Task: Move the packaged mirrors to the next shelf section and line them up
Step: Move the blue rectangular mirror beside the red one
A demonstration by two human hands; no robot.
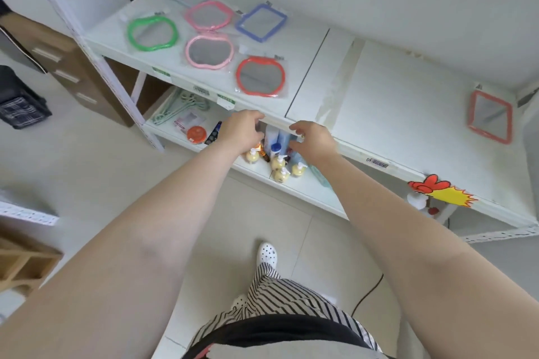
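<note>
Several packaged mirrors lie flat on the left shelf section [110, 38]: a green round one [152, 33], two pink round ones [208, 15] [209, 51], a blue square one [261, 23] and a red round one [260, 76]. A red square mirror [490, 117] lies alone at the far right of the right section [402, 102]. My left hand [242, 131] and my right hand [313, 137] hover at the shelf's front edge, fingers loosely curled, holding nothing, just below the red round mirror.
The lower shelf [315, 195] holds pump bottles [280, 163], an orange jar [196, 134] and green hangers [180, 105]. A white upright post [96, 58] bounds the shelf at left, beside a brown drawer cabinet [67, 64]. A cartoon sticker [443, 192] hangs on the front edge.
</note>
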